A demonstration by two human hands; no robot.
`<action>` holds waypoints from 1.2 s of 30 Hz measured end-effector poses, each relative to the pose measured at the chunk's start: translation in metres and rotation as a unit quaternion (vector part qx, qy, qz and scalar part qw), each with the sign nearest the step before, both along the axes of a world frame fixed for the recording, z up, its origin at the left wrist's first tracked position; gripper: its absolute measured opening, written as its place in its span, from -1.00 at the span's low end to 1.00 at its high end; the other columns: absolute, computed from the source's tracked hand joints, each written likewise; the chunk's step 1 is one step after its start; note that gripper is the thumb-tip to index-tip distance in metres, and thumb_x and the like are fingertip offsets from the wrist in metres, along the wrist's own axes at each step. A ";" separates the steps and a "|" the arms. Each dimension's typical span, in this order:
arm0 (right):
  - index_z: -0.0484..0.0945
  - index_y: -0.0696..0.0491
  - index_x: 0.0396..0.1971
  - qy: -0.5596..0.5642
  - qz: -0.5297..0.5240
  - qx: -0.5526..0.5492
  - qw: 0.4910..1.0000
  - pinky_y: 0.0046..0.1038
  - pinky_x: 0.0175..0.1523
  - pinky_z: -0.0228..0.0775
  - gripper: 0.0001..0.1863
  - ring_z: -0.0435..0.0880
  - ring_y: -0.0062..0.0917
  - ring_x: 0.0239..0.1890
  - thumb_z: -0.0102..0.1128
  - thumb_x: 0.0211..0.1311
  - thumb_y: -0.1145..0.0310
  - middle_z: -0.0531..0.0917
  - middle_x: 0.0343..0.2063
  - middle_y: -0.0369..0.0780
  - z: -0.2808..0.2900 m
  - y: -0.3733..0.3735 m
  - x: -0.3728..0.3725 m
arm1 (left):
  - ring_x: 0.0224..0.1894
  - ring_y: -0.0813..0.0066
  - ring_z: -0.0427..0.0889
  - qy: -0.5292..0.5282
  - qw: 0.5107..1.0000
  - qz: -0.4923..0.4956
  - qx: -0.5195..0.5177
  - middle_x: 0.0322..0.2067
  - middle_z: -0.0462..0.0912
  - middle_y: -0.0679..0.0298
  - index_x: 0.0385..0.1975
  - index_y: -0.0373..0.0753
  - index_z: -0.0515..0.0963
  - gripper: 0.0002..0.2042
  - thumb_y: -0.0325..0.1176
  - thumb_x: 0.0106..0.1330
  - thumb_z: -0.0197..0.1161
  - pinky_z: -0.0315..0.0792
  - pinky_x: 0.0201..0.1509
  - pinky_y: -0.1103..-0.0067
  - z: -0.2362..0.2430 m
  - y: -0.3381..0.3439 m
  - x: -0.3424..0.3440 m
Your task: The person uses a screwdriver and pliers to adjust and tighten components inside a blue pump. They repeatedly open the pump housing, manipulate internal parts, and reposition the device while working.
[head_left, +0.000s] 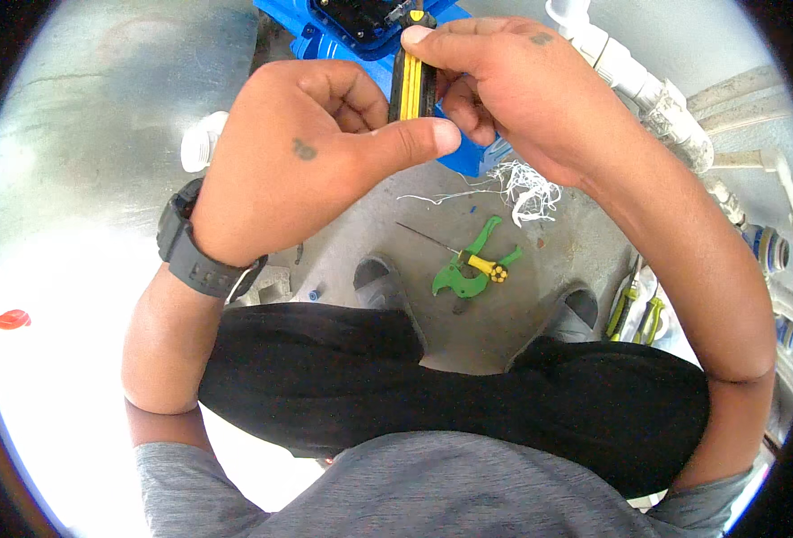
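My left hand [280, 152], with a black watch on its wrist, is closed around the lower part of a pair of pliers [411, 85] with black and yellow handles. My right hand [526, 85] grips the same tool higher up, its thumb pressed near the top end and its fingers curled. The handles lie close together, and the tool's far end is partly lost against what is behind. Just beyond stands a blue housing [293, 13] with an uncovered dark box [347, 18] on it. Small parts inside the box are too unclear to name.
On the floor lie a green pipe cutter [461, 282], a yellow-handled screwdriver [484, 265] across it and a tangle of white string [531, 190]. White pipes [625, 72] run along the right wall. Yellow-green-handled tools [649, 318] lie beside my right foot; a white threaded fitting [201, 143] is at left.
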State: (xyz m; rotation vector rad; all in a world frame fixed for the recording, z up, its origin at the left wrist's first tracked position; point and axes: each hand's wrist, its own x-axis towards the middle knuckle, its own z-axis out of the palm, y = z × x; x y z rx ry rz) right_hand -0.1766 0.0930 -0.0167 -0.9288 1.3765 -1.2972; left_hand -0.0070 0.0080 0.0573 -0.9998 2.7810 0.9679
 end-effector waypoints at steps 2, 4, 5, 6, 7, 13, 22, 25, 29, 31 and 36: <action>0.63 0.14 -0.43 0.013 -0.005 -0.009 1.000 -0.40 -0.49 0.30 -0.65 0.51 -0.54 -0.62 0.23 0.38 0.13 0.56 -0.65 -0.24 -0.003 0.000 -0.002 | -0.57 0.66 0.53 -0.013 0.999 0.012 0.030 -0.61 0.60 0.34 -0.48 -0.28 0.62 -0.61 -0.05 0.23 0.52 0.35 -0.49 0.67 -0.003 -0.001 -0.002; 0.62 0.13 -0.45 0.023 -0.013 -0.017 1.000 -0.44 -0.52 0.24 -0.65 0.46 -0.58 -0.64 0.26 0.37 0.13 0.53 -0.66 -0.27 -0.007 0.000 -0.003 | -0.57 0.65 0.55 -0.014 0.998 0.017 0.055 -0.61 0.61 0.33 -0.48 -0.29 0.62 -0.61 -0.05 0.23 0.52 0.37 -0.48 0.68 -0.006 -0.002 -0.004; 0.61 0.12 -0.45 0.026 -0.016 -0.020 0.999 -0.46 -0.53 0.21 -0.65 0.44 -0.61 -0.65 0.27 0.37 0.13 0.51 -0.66 -0.29 -0.009 0.000 -0.004 | -0.56 0.65 0.56 -0.019 0.997 0.023 0.068 -0.61 0.61 0.33 -0.47 -0.30 0.63 -0.61 -0.05 0.23 0.52 0.39 -0.47 0.67 -0.007 -0.002 -0.004; 0.60 0.12 -0.46 0.029 -0.019 -0.024 0.999 -0.48 -0.54 0.18 -0.65 0.41 -0.63 -0.66 0.28 0.37 0.12 0.50 -0.66 -0.31 -0.010 -0.001 -0.003 | -0.56 0.64 0.57 -0.019 0.996 0.027 0.078 -0.61 0.61 0.32 -0.47 -0.30 0.63 -0.61 -0.05 0.23 0.52 0.40 -0.46 0.67 -0.008 -0.002 -0.005; 0.59 0.11 -0.47 0.071 -0.019 -0.043 0.996 -0.51 -0.55 0.15 -0.65 0.39 -0.65 -0.67 0.29 0.36 0.12 0.48 -0.67 -0.33 -0.011 -0.001 -0.003 | -0.56 0.63 0.57 -0.019 0.996 0.026 0.082 -0.61 0.61 0.32 -0.47 -0.30 0.63 -0.61 -0.05 0.23 0.52 0.41 -0.46 0.67 -0.008 -0.002 -0.005; 0.57 0.09 -0.49 0.033 -0.061 -0.018 0.997 -0.55 -0.58 0.08 -0.62 0.34 -0.71 -0.68 0.35 0.32 0.07 0.44 -0.68 -0.37 -0.006 0.001 0.002 | -0.53 0.60 0.60 -0.017 0.993 0.029 0.117 -0.57 0.64 0.28 -0.44 -0.32 0.63 -0.62 -0.08 0.26 0.50 0.47 -0.42 0.64 -0.007 -0.003 -0.006; 0.56 0.06 -0.56 0.030 -0.067 -0.031 0.997 -0.61 -0.62 0.05 -0.57 0.34 -0.75 -0.73 0.40 0.26 0.01 0.48 -0.71 -0.37 0.000 0.001 0.005 | -0.40 0.52 0.70 0.029 0.954 0.073 0.288 -0.45 0.72 0.25 -0.33 -0.37 0.67 -0.56 0.01 0.32 0.42 0.57 -0.29 0.60 -0.003 -0.004 -0.004; 0.54 0.04 -0.61 0.041 -0.072 -0.022 0.996 -0.61 -0.63 0.07 -0.55 0.35 -0.74 -0.74 0.42 0.24 -0.01 0.49 -0.72 -0.37 0.001 -0.001 0.007 | -0.34 0.49 0.72 0.019 0.939 0.082 0.333 -0.38 0.75 0.19 -0.27 -0.38 0.67 -0.60 -0.05 0.39 0.34 0.59 -0.20 0.58 -0.003 -0.005 -0.003; 0.56 0.04 -0.62 0.020 -0.104 0.026 0.994 -0.61 -0.60 0.15 -0.54 0.41 -0.73 -0.71 0.43 0.21 -0.03 0.51 -0.72 -0.36 0.000 -0.004 0.008 | -0.30 0.44 0.73 0.033 0.907 0.097 0.408 -0.29 0.75 0.13 -0.18 -0.39 0.65 -0.64 -0.13 0.45 0.27 0.61 -0.14 0.55 -0.008 -0.008 -0.002; 0.57 0.05 -0.60 0.030 -0.085 0.014 0.996 -0.61 -0.57 0.20 -0.53 0.44 -0.72 -0.69 0.42 0.21 -0.05 0.52 -0.71 -0.35 -0.002 -0.003 0.007 | -0.28 0.41 0.74 0.039 0.894 0.105 0.435 -0.26 0.75 0.10 -0.14 -0.41 0.64 -0.65 -0.15 0.48 0.24 0.62 -0.12 0.53 -0.009 -0.010 0.000; 0.63 0.09 -0.50 0.079 -0.045 -0.048 0.995 -0.61 -0.50 0.29 -0.51 0.51 -0.69 -0.61 0.34 0.26 -0.09 0.55 -0.65 -0.32 -0.006 0.002 0.009 | -0.28 0.37 0.74 0.060 0.873 0.111 0.472 -0.25 0.75 0.06 -0.12 -0.44 0.62 -0.65 -0.18 0.51 0.19 0.63 -0.11 0.50 -0.010 -0.015 0.003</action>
